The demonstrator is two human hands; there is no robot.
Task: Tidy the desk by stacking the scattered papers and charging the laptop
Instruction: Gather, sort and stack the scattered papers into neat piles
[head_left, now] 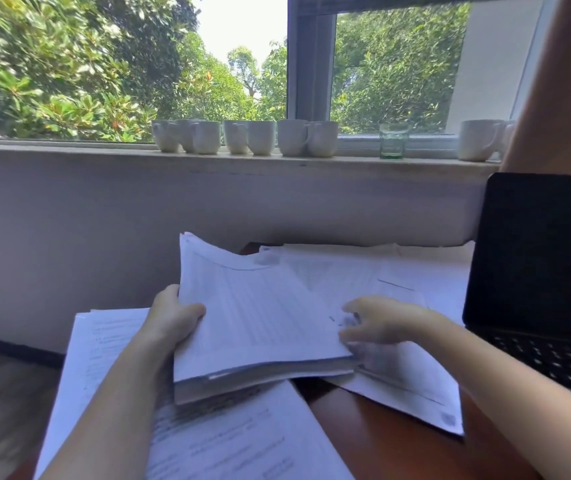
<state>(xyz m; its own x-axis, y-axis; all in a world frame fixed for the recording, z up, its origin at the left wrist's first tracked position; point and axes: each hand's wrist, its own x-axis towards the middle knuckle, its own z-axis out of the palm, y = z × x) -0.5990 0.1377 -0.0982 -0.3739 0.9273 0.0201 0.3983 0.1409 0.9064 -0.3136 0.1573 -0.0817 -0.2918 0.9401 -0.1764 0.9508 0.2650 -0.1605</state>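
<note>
A thick stack of printed papers (259, 320) is lifted off the desk at the centre, tilted up at its far end. My left hand (173, 315) grips its left edge, thumb on top. My right hand (377, 320) is at the stack's right edge, fingers curled onto loose sheets (412, 386) lying there; motion blur hides whether they pinch anything. More white sheets (242, 441) lie under and in front of the stack, and others (426, 268) spread toward the wall. An open black laptop (536, 271) with a dark screen stands at the right.
The reddish-brown wooden desk (374, 438) shows between the sheets. A windowsill behind holds several white mugs (246, 136), a green glass (394, 140) and another mug (478, 140). A bare arm (561, 81) crosses the top right corner. Floor lies to the left.
</note>
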